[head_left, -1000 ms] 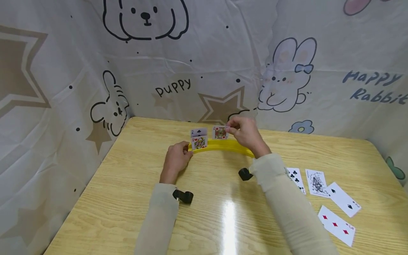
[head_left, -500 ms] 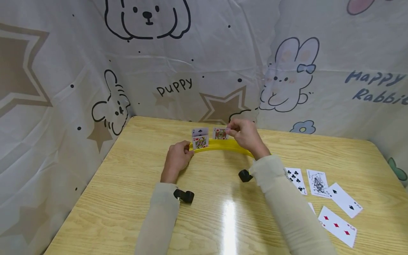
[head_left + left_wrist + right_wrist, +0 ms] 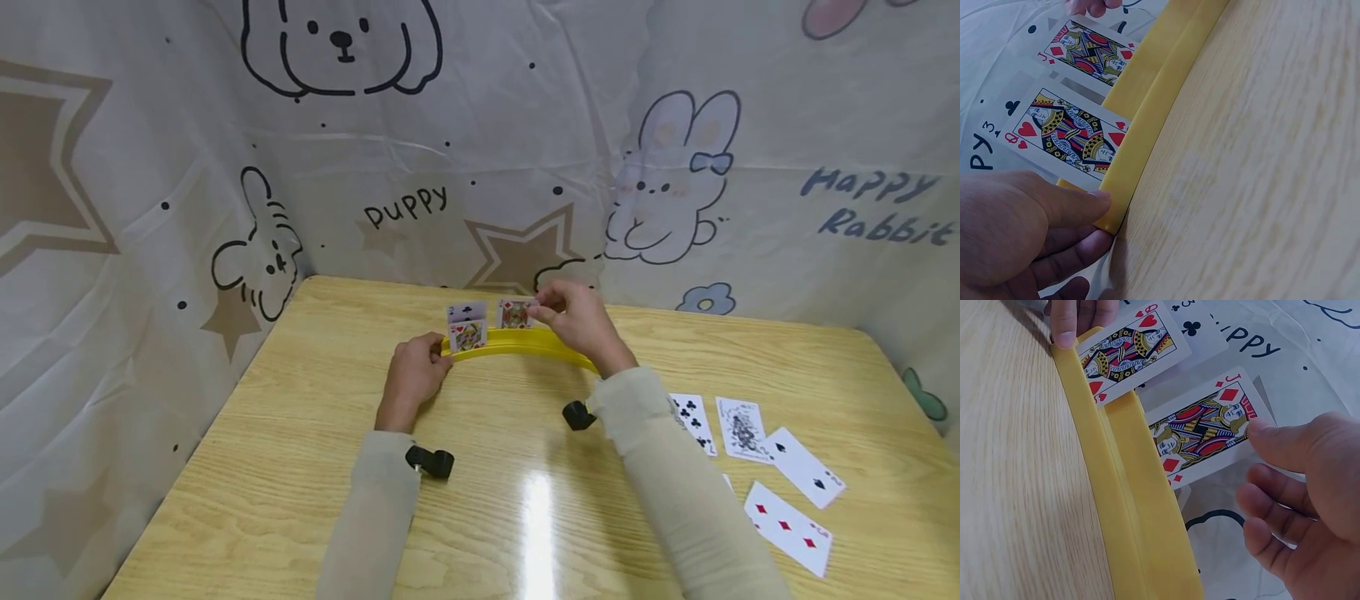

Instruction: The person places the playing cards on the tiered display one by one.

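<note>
A curved yellow card rack (image 3: 525, 338) stands on the table. My left hand (image 3: 412, 375) grips its left end, thumb in front. Just beside that hand, the queen of hearts (image 3: 1063, 137) stands upright in the front slot. Behind it shows a three of clubs (image 3: 1207, 337), partly covered by the queen. Farther right, my right hand (image 3: 579, 323) pinches the jack of diamonds (image 3: 1207, 428) by its upper right edge. The jack stands upright, its bottom edge hidden behind a yellow wall of the rack. My right hand and forearm cover the rack's right end in the head view.
Face-up cards lie on the table at the right: a clubs card (image 3: 693, 423), a joker (image 3: 741, 429), a two of spades (image 3: 804, 468) and a three of diamonds (image 3: 787, 527). Another card there is mostly hidden by the right sleeve (image 3: 675, 467). A printed curtain (image 3: 420, 142) hangs behind the table.
</note>
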Motion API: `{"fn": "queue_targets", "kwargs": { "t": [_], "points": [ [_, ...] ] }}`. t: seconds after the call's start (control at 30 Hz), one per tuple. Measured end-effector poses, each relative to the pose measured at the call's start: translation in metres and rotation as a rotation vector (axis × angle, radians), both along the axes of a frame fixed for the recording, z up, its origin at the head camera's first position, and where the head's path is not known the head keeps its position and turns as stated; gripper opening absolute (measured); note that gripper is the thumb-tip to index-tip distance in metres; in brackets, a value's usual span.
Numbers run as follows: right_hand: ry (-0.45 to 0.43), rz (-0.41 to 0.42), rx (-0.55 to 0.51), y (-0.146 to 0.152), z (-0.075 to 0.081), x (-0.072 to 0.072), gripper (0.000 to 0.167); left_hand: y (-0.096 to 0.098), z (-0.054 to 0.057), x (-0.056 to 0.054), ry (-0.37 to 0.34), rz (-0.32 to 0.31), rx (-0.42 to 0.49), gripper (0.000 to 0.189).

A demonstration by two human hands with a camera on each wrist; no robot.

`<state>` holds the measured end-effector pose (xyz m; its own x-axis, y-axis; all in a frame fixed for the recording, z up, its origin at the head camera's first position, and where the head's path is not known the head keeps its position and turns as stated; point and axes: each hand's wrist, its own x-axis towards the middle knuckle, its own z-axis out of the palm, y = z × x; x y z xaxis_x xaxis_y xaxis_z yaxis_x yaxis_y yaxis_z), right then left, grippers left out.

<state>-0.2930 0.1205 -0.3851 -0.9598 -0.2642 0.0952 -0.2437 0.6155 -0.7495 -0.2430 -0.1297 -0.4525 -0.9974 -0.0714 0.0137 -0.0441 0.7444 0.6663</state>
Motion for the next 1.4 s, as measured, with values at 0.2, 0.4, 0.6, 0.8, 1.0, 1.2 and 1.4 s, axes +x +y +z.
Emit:
{"fn": "queue_targets", "kwargs": {
  "t": [0.2,0.4,0.6,0.8,1.0,1.2,1.4],
  "points": [
    [-0.007,0.009,0.016,0.007,-0.001,0.002,0.022,-0.001,0.001,0.0,-0.005,0.002,0.007,0.037],
    [0.003,0.008,0.04,0.018,-0.002,0.009,0.026,0.001,0.002,0.0,-0.005,0.01,0.02,0.037],
    [0.002,0.013,0.064,0.033,-0.006,0.017,0.034,0.002,0.002,-0.002,-0.017,0.009,0.018,0.038],
    [-0.02,0.006,0.099,0.044,-0.008,0.026,0.038,0.001,0.001,-0.001,-0.035,0.015,0.024,0.039],
    [-0.01,0.001,0.137,0.057,-0.009,0.034,0.04,0.001,0.002,0.0,-0.021,0.004,0.014,0.038],
    [-0.009,-0.015,0.155,0.071,-0.01,0.041,0.04,0.001,0.0,0.001,-0.016,-0.002,0.011,0.037],
    [-0.025,-0.047,0.157,0.085,-0.01,0.046,0.043,0.001,0.0,0.0,-0.006,0.003,0.006,0.037]
  ]
}}
